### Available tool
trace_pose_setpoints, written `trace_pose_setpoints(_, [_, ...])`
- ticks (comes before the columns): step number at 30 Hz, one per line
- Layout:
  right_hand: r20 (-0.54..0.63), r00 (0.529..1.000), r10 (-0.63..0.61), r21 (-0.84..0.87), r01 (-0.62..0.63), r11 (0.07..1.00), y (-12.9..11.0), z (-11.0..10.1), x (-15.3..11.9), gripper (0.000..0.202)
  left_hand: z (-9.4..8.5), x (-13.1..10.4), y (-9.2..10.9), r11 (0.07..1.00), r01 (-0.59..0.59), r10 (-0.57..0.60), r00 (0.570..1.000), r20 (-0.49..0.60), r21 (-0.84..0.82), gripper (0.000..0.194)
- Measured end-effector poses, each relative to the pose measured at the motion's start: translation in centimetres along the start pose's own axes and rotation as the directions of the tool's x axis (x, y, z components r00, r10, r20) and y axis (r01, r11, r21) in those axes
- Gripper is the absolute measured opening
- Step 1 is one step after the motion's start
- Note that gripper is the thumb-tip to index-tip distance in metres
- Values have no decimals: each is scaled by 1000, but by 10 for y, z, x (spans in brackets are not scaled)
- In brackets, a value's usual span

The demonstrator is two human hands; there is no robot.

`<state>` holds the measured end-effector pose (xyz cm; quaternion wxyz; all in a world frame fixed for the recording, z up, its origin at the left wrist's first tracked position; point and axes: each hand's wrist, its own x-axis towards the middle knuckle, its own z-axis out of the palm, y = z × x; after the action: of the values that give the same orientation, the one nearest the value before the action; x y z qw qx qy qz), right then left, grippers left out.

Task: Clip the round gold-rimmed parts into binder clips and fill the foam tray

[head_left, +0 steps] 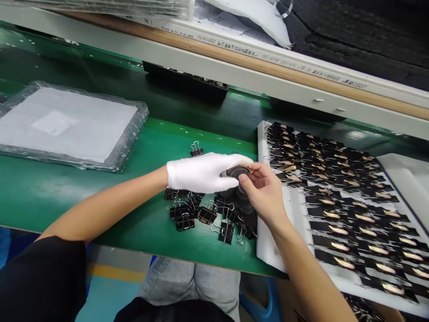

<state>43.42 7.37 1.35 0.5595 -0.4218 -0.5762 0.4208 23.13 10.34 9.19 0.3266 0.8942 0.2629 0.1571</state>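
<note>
My left hand (208, 173), in a white glove, curls its fingers and thumb around a dark round disc (238, 171) with a copper-coloured edge. My bare right hand (266, 192) pinches the same disc from the right, thumb on its face. Just below them sit more dark round pieces (244, 203), partly covered by my right hand. Loose black binder clips (185, 222) with wire handles lie around and below my gloved hand. To the right, a white foam tray (271, 243) carries rows of binder clips (338, 214) with copper-coloured pieces showing among them.
A clear plastic tray (125, 150) with a white sheet in it lies on the green table (140, 243) at left. A pale beam with a wooden strip (231, 51) crosses behind. Another white tray (402, 172) stands at far right.
</note>
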Motion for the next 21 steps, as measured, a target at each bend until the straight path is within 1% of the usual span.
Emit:
trace_pose_setpoints(2, [31,999,11,38,-12,999,-2,1,0,28,5,1,-2,998,47,-45,998,-47,50,51])
trace_pose_setpoints(4, [46,998,33,54,-35,998,-5,2,-1,26,5,2,-2,992,94,-90,995,-49,82,55])
trace_pose_setpoints(6, [36,997,72,84,-75,994,-6,2,-1,24,-2,2,-1,987,112,-109,993,-39,115,57])
trace_pose_setpoints(7, [29,995,99,109,-102,989,-6,2,-1,23,-8,1,-2,980,131,-122,990,-65,153,56])
trace_pose_setpoints(8, [23,992,128,137,-130,982,-6,1,-1,23,-16,0,-3,963,167,-146,983,-114,211,52])
trace_pose_setpoints(9, [19,987,157,167,-158,973,-6,-1,0,23,-24,-2,-5,931,228,-180,966,-186,285,47])
trace_pose_setpoints(10, [17,983,185,197,-184,963,-5,-2,0,23,-33,-3,-10,878,313,-224,938,-265,363,44])
trace_pose_setpoints(11, [16,977,211,226,-210,951,-5,-2,1,24,-40,-5,-16,805,407,-275,900,-337,432,44])
trace_pose_setpoints(12, [17,971,236,251,-233,940,-5,-3,1,24,-46,-7,-24,720,495,-332,862,-384,487,46])
trace_pose_setpoints(13, [16,966,257,271,-252,929,-5,-3,2,25,-51,-8,-33,636,560,-392,827,-403,531,48])
trace_pose_setpoints(14, [16,962,274,283,-267,921,-5,-3,2,25,-54,-9,-42,567,598,-444,801,-401,567,50])
trace_pose_setpoints(15, [18,958,287,286,-280,917,-5,-3,2,25,-55,-9,-51,521,613,-481,786,-389,594,53])
trace_pose_setpoints(16, [21,955,295,280,-289,915,-5,-3,2,25,-54,-9,-60,502,611,-501,782,-370,612,57])
trace_pose_setpoints(18, [27,953,302,267,-298,916,-5,-2,2,25,-51,-7,-73,520,590,-522,792,-316,618,62])
trace_pose_setpoints(20, [38,950,310,271,-309,912,-6,-2,2,26,-48,-5,-78,562,573,-540,800,-261,596,56])
trace_pose_setpoints(21, [45,947,318,280,-318,906,-6,-2,2,26,-46,-4,-77,582,569,-535,806,-254,581,50])
